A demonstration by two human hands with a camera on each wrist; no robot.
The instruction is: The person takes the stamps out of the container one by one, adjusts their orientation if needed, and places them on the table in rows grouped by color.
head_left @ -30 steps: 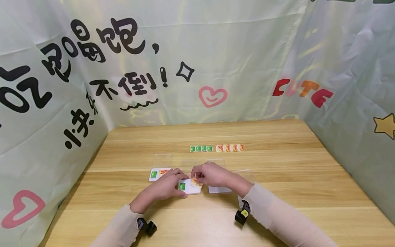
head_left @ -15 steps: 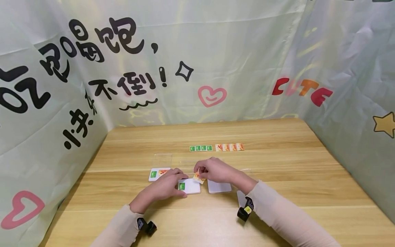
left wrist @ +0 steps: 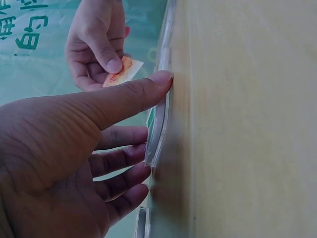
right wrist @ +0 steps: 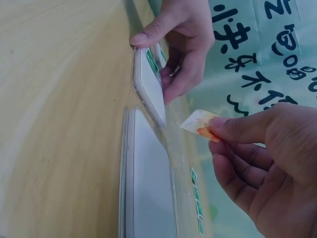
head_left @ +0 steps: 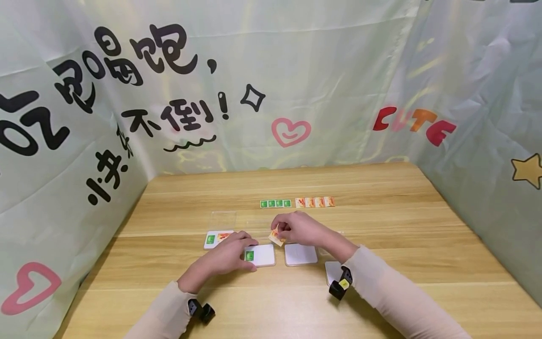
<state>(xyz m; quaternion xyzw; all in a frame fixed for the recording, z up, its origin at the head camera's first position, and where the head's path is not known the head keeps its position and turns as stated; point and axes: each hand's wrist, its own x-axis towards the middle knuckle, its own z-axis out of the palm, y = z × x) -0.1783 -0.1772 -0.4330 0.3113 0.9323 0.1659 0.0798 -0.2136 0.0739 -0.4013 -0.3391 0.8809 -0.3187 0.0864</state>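
My left hand (head_left: 230,254) holds a flat white box (head_left: 263,255) with clear edges at its left end, thumb on the near edge and fingers at the far side. A green sticker (head_left: 249,255) lies on the box's left part. Between thumb and fingers of my right hand (head_left: 299,229) is a small orange sticker (head_left: 276,237), pinched above the table behind that box. The right wrist view shows the sticker (right wrist: 203,124) tilted, with a white edge. Left of my left hand, another white box (head_left: 210,240) carries a green and an orange-red sticker, partly hidden by the hand.
Two plain white boxes (head_left: 300,254) lie to the right, one partly under the right wrist. Farther back are a row of green stickers (head_left: 275,203) and a row of orange ones (head_left: 315,202). Clear plastic covers (head_left: 223,219) lie behind the boxes. Printed cloth encloses the table.
My right hand has lifted the orange sticker off the held white box and moved back and right with it. The left hand stays in place.
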